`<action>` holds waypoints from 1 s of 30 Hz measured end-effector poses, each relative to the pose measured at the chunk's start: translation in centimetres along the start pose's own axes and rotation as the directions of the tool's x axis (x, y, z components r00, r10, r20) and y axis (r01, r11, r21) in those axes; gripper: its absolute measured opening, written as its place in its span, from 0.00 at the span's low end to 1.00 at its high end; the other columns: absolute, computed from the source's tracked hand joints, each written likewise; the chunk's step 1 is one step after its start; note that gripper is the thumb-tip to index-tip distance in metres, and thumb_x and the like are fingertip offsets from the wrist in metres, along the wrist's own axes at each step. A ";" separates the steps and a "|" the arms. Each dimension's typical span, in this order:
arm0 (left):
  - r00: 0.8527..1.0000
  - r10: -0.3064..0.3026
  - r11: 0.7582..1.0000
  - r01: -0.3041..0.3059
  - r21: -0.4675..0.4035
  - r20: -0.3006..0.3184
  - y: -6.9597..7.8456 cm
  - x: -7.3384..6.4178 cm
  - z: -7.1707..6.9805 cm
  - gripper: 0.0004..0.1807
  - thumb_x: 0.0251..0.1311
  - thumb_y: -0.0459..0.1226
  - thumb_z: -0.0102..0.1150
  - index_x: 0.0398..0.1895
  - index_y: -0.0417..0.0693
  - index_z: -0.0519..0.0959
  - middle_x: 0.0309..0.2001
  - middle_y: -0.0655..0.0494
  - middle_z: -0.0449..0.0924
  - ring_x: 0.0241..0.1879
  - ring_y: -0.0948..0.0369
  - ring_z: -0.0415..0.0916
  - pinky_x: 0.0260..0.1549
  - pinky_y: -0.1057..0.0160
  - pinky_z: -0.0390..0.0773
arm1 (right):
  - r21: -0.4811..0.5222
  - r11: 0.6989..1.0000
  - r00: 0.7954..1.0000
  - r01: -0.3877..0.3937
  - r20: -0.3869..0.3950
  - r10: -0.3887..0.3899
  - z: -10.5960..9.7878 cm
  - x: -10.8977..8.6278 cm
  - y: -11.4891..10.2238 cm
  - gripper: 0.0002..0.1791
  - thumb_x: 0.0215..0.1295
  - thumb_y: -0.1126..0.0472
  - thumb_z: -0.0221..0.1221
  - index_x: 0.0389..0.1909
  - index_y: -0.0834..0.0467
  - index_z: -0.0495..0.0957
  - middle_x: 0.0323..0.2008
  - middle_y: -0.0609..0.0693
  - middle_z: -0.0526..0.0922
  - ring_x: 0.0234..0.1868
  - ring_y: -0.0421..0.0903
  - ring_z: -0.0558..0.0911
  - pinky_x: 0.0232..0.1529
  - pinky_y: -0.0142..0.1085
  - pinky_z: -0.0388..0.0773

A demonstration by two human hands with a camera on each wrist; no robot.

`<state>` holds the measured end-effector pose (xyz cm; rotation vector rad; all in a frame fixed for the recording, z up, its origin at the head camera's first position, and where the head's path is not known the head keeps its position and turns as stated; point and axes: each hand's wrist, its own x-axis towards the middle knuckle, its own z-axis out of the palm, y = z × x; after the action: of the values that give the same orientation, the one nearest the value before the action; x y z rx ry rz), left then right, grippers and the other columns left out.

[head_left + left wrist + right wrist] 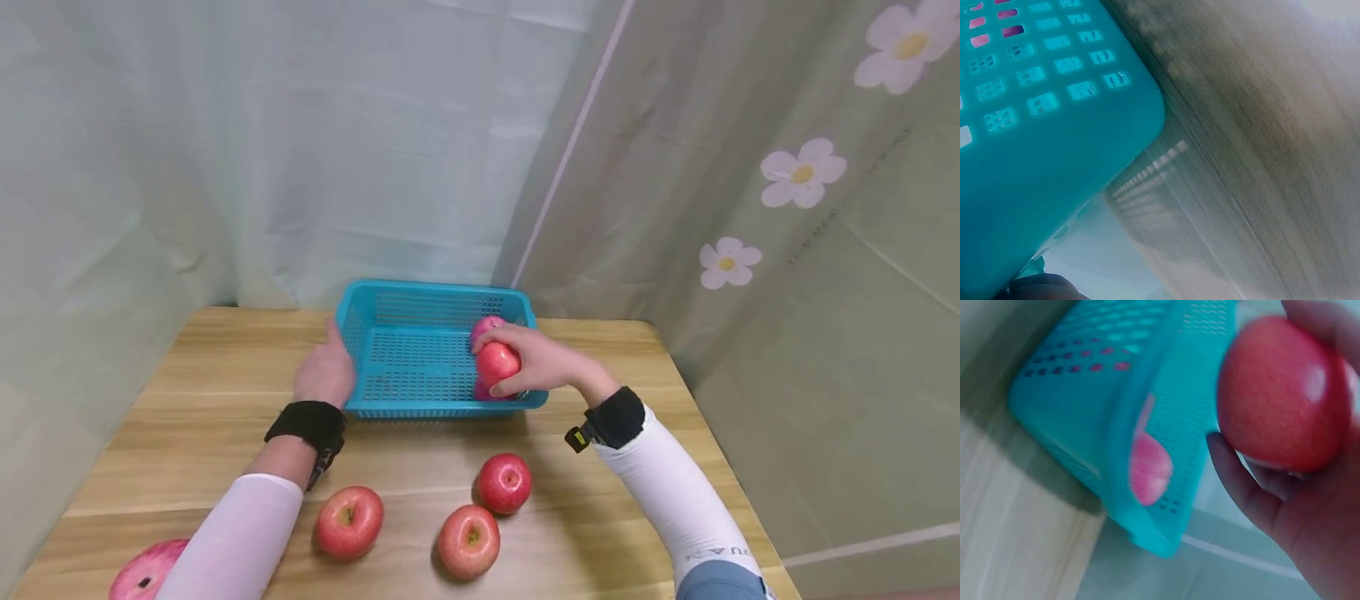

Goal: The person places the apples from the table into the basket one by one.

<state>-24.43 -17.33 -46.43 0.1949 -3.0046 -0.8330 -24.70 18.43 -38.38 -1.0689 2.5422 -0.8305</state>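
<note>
A red apple (pixel 498 363) is gripped by my right hand (pixel 543 360), above the right end of a blue plastic basket (pixel 431 410). In the right wrist view, fingers and thumb curl round this apple (pixel 1285 394). Inside the basket's right end lie a pinkish apple (pixel 487 325) and another apple (pixel 486 390), both partly hidden by the right hand. My left hand (pixel 326 373) holds the left side of the basket, one finger extended along the rim; its grip is mostly hidden. The basket's corner (pixel 1104 125) fills much of the left wrist view.
On the wooden table (pixel 225 375), nearer me, lie a red apple (pixel 504 483), a paler apple (pixel 469 542) and another apple (pixel 349 522). My left sleeve partly covers a pink apple (pixel 142 575). A curtain (pixel 390 150) with flower prints hangs behind the basket.
</note>
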 end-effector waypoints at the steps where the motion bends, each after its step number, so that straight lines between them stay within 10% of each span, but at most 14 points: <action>1: 1.000 -0.002 1.000 0.002 -0.001 0.000 -0.1 0.0 -0.1 0.37 0.80 0.31 0.38 0.85 0.32 0.39 0.27 0.37 0.76 0.24 0.45 0.75 0.20 0.50 0.72 | -0.021 1.000 1.000 -0.015 -0.005 0.014 0.2 0.5 0.0 0.37 0.52 0.56 0.82 0.64 0.47 0.78 0.62 0.46 0.76 0.62 0.49 0.75 0.50 0.42 0.84; 30: 1.000 -0.021 1.000 0.021 0.004 -0.011 0.0 0.1 0.2 0.36 0.81 0.31 0.36 0.86 0.34 0.39 0.35 0.30 0.79 0.30 0.42 0.79 0.26 0.45 0.77 | -0.207 0.966 0.986 -0.153 0.037 0.164 2.4 6.8 1.1 0.35 0.67 0.50 0.75 0.71 0.46 0.72 0.65 0.55 0.72 0.65 0.54 0.71 0.51 0.44 0.82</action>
<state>-24.58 -17.27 -46.58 0.2307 -2.9997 -0.8245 -28.96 13.20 -41.06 -0.9139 2.6690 -0.5020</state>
